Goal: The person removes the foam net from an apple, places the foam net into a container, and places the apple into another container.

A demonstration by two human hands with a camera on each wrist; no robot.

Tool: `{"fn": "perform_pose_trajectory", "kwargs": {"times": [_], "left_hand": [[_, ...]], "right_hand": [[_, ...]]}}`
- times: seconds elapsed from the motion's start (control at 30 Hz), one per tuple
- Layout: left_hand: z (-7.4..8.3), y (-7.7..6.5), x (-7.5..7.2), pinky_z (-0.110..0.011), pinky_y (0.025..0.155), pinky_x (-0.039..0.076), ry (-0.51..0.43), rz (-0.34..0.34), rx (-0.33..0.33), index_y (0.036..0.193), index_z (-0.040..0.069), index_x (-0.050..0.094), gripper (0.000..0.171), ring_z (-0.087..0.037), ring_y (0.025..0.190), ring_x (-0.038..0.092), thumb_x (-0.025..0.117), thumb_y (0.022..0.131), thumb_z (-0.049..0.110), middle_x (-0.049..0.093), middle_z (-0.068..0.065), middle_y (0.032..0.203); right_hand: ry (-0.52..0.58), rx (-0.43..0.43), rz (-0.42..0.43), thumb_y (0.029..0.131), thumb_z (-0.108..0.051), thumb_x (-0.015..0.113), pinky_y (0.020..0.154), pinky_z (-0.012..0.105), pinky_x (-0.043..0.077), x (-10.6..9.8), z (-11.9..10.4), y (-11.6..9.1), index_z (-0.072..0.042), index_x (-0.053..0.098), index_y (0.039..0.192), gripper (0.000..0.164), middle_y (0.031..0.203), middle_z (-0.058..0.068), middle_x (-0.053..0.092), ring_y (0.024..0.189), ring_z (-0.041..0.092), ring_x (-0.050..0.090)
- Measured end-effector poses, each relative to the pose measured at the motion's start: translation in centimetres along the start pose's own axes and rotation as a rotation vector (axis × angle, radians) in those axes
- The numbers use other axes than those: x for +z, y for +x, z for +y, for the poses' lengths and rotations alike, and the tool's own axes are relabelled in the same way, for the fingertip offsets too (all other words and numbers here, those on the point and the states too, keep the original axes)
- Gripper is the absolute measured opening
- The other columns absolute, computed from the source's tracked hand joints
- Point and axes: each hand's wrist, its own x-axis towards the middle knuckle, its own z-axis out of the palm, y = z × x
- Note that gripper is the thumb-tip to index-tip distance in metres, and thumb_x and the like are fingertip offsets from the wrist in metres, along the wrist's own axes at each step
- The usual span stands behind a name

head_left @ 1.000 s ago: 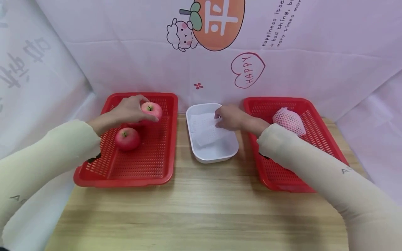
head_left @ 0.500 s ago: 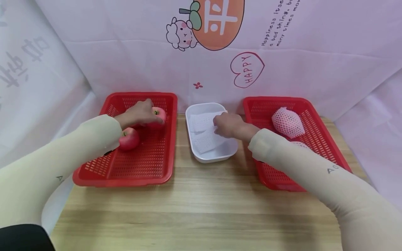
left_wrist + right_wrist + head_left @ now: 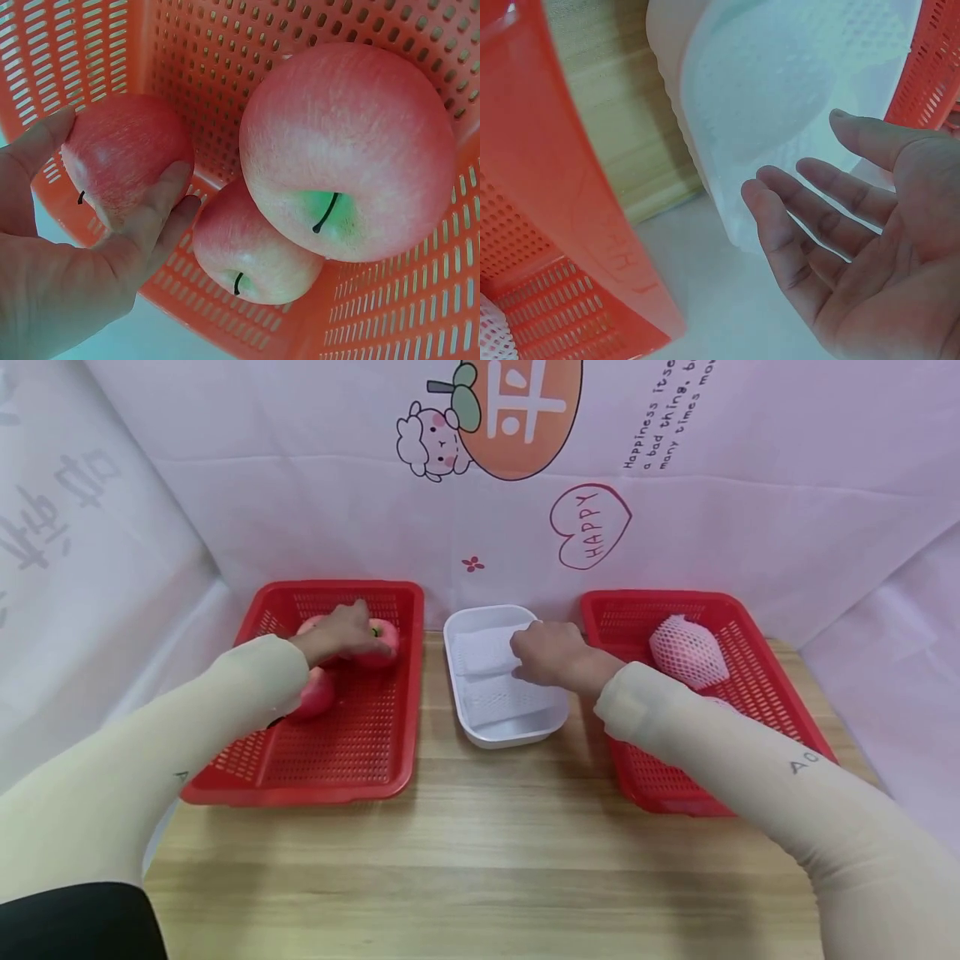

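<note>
In the red left basket (image 3: 341, 793), my left hand (image 3: 341, 633) grips a red apple (image 3: 127, 154), its thumb on one side and fingers on the other. Two more apples show beside it in the left wrist view, a large near one (image 3: 345, 142) and another (image 3: 251, 255) partly behind it. My right hand (image 3: 553, 656) hovers over the white plastic tray (image 3: 468, 727), fingers loosely bent and holding nothing. Flat white foam netting (image 3: 487, 652) lies inside that tray.
A second red basket (image 3: 780, 693) stands at the right, with a pink item in foam netting (image 3: 688, 652) inside. Another netted item (image 3: 722, 702) there is mostly hidden by my right sleeve. White printed cloth (image 3: 300, 485) hangs behind the wooden table (image 3: 480, 860).
My left hand has lowered the apple into the left basket, moving slightly right. My right hand has let go of a piece of foam netting, which now lies flatter in the tray.
</note>
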Motion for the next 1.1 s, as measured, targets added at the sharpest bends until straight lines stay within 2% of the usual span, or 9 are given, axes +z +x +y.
{"fn": "perform_pose_trajectory", "kwargs": {"times": [0.1,0.23,0.33,0.5,0.7,0.77,0.83,0.97,1.1], "left_hand": [[0.0,0.2,0.1,-0.054,0.095,0.054,-0.002,-0.023,-0.015,0.144,-0.007,0.033,0.072,-0.037,0.109,0.053,0.072,0.095,0.03,0.053,-0.021,0.117],[0.1,0.2,0.3,-0.056,0.098,0.054,0.007,-0.051,-0.036,0.153,-0.01,0.025,0.082,-0.038,0.111,0.053,0.07,0.097,0.031,0.053,-0.024,0.122],[0.1,0.3,0.4,-0.056,0.101,0.052,0.01,-0.077,-0.041,0.16,-0.012,0.012,0.094,-0.039,0.116,0.051,0.068,0.098,0.03,0.053,-0.026,0.13],[0.6,0.7,0.4,-0.059,0.113,0.045,0.038,-0.115,-0.04,0.162,-0.014,-0.002,0.102,-0.044,0.137,0.042,0.065,0.099,0.03,0.038,-0.032,0.157],[0.9,1.0,0.2,-0.056,0.12,0.039,0.087,-0.125,-0.035,0.16,-0.018,-0.005,0.101,-0.045,0.15,0.035,0.062,0.102,0.03,0.024,-0.038,0.166],[0.8,0.9,0.1,-0.055,0.117,0.043,0.076,-0.133,-0.044,0.16,-0.018,-0.002,0.098,-0.044,0.146,0.039,0.062,0.102,0.03,0.026,-0.036,0.165],[0.8,0.7,0.0,-0.052,0.11,0.049,0.059,-0.138,-0.053,0.16,-0.016,0.01,0.09,-0.041,0.136,0.046,0.062,0.102,0.028,0.037,-0.034,0.159],[0.8,0.5,0.0,-0.044,0.091,0.055,0.047,-0.13,-0.055,0.14,-0.009,0.041,0.057,-0.033,0.106,0.053,0.063,0.101,0.025,0.052,-0.024,0.128],[1.0,0.5,-0.1,-0.044,0.084,0.056,0.069,-0.112,-0.028,0.133,-0.008,0.047,0.047,-0.03,0.098,0.055,0.063,0.101,0.022,0.054,-0.022,0.121]], "right_hand": [[0.024,0.0,0.009,0.086,-0.032,0.088,0.085,0.042,0.063,-0.3,0.1,-0.1,-0.013,0.07,0.135,0.055,0.119,0.011,0.074,0.1,0.029,0.072],[0.042,0.001,0.013,0.085,-0.031,0.089,0.088,0.042,0.063,-0.5,0.3,-0.2,-0.013,0.069,0.136,0.057,0.12,0.011,0.074,0.103,0.03,0.071],[0.044,-0.002,0.02,0.086,-0.03,0.088,0.088,0.043,0.063,-0.7,0.5,-0.2,-0.013,0.069,0.137,0.057,0.121,0.012,0.073,0.104,0.031,0.071],[0.057,-0.005,0.036,0.086,-0.029,0.088,0.088,0.044,0.063,-1.2,0.7,-0.4,-0.012,0.07,0.137,0.056,0.122,0.012,0.074,0.105,0.031,0.071],[0.055,-0.013,0.058,0.086,-0.029,0.087,0.088,0.046,0.063,-1.8,1.1,-0.8,-0.012,0.072,0.135,0.054,0.121,0.011,0.074,0.104,0.03,0.07],[0.049,-0.016,0.068,0.085,-0.029,0.088,0.087,0.047,0.063,-2.0,1.3,-0.9,-0.012,0.072,0.134,0.054,0.121,0.011,0.074,0.103,0.03,0.07],[0.048,-0.018,0.075,0.084,-0.028,0.089,0.086,0.047,0.064,-2.3,1.5,-1.0,-0.012,0.073,0.133,0.054,0.121,0.011,0.074,0.103,0.03,0.07],[0.056,-0.004,0.062,0.085,-0.028,0.089,0.084,0.046,0.064,-2.6,2.0,-1.4,-0.012,0.073,0.134,0.054,0.124,0.012,0.073,0.103,0.031,0.07],[0.064,0.021,0.036,0.088,-0.029,0.086,0.082,0.046,0.064,-3.1,2.6,-1.8,-0.01,0.071,0.135,0.053,0.126,0.013,0.073,0.104,0.032,0.069]]}}
